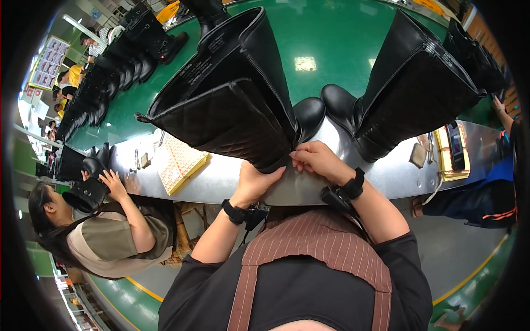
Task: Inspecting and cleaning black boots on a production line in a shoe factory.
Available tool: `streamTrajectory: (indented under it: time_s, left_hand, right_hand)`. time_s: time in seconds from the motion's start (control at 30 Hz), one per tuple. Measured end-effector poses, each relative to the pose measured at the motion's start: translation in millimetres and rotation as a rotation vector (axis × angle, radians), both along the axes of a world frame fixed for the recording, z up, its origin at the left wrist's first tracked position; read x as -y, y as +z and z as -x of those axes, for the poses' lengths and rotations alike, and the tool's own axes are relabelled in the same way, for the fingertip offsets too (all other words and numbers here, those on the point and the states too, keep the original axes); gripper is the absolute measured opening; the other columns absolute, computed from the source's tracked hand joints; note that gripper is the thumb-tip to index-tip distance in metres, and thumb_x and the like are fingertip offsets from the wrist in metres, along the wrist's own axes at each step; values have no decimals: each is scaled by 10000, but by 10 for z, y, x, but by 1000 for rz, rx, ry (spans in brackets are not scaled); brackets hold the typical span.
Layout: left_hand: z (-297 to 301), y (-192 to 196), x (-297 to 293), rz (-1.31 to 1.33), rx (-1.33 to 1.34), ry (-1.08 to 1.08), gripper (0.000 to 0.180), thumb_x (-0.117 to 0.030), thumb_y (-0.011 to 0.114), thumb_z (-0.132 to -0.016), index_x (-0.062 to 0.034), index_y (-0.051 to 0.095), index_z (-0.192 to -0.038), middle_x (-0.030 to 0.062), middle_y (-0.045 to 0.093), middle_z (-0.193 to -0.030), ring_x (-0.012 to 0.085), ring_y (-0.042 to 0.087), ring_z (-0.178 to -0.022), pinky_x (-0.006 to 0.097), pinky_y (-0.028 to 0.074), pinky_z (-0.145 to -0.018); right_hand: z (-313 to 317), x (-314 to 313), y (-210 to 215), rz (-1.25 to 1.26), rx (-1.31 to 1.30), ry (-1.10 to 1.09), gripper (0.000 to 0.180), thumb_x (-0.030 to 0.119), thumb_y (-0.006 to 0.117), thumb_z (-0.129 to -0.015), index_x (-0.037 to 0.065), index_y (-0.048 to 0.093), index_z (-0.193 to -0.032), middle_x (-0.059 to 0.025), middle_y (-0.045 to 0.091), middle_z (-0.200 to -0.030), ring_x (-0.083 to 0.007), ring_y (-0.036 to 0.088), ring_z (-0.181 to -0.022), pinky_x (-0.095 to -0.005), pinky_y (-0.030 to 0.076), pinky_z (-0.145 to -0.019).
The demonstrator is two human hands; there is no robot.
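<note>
A tall black boot (226, 118) stands on the metal ledge in front of me, its wide shaft tilted left and its zipper open along the upper edge. My left hand (256, 182) is closed round the boot's heel, thumb along its near side. At the boot's ankle, by the lower end of the zipper, my right hand (320, 161) is pinched; whatever sits between the fingertips is too small to make out. A second black boot (408, 94) stands to the right with its shaft leaning right, touched by neither hand.
Yellow-edged patterned pads (179, 165) lie left and right on the metal ledge (301, 190), the right one under a dark phone (456, 146). A small brush-like block (418, 155) is nearby. Beyond runs a green table (331, 49) with rows of boots. A co-worker (118, 234) handles a boot at left.
</note>
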State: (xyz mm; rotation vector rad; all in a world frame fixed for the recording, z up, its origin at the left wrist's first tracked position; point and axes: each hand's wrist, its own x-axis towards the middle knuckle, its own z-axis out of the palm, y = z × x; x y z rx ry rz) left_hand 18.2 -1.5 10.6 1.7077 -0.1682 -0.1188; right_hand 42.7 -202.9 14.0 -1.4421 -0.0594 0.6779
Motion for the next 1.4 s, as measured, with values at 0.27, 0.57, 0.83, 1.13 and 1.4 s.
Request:
streamTrajectory:
  time_s: [0.27, 0.57, 0.83, 1.13, 1.4]
  left_hand:
    - [13, 5, 15, -181, 67, 22, 391, -56, 765, -722, -10, 641, -1090, 64, 689, -985, 152, 643, -909, 307, 517, -807]
    - [5, 22, -15, -162, 30, -1, 471, -94, 790, -716, -6, 609, -1142, 78, 668, -1045, 174, 626, -977, 320, 491, -875]
    - [63, 1251, -89, -234, 1393, 435, 932, -310, 728, -699, 28, 238, -1416, 286, 326, -1392, 340, 341, -1321, 495, 212, -1148]
    - [-47, 2128, 447, -1065, 1133, 434, 414, -150, 742, -673, -160, 701, -1084, -4, 510, -790, 237, 507, -946, 478, 232, -1089]
    - [-135, 1526, 131, -699, 1355, 759, 1015, -263, 880, -656, -81, 263, -1441, 153, 374, -1309, 330, 366, -1253, 534, 178, -1119]
  right_hand:
    - [157, -94, 890, -331, 416, -207, 259, 193, 542, -996, 16, 633, -830, -46, 660, -766, -68, 538, -563, -213, 414, -541]
    - [120, -103, 1447, -165, 498, -175, 272, 212, 566, -979, -7, 639, -835, -32, 649, -737, -54, 540, -552, -204, 433, -509]
    - [67, -100, 1353, -152, 521, -142, 281, 232, 557, -980, -5, 643, -857, -38, 656, -728, -63, 566, -565, -214, 465, -536]
    - [101, -71, 1317, -147, 628, -190, 250, 206, 546, -987, -4, 657, -908, -35, 666, -742, -69, 585, -596, -219, 467, -545]
    - [46, -36, 1288, -133, 591, -144, 283, 258, 556, -990, 16, 661, -886, -9, 650, -723, -55, 552, -571, -203, 435, -527]
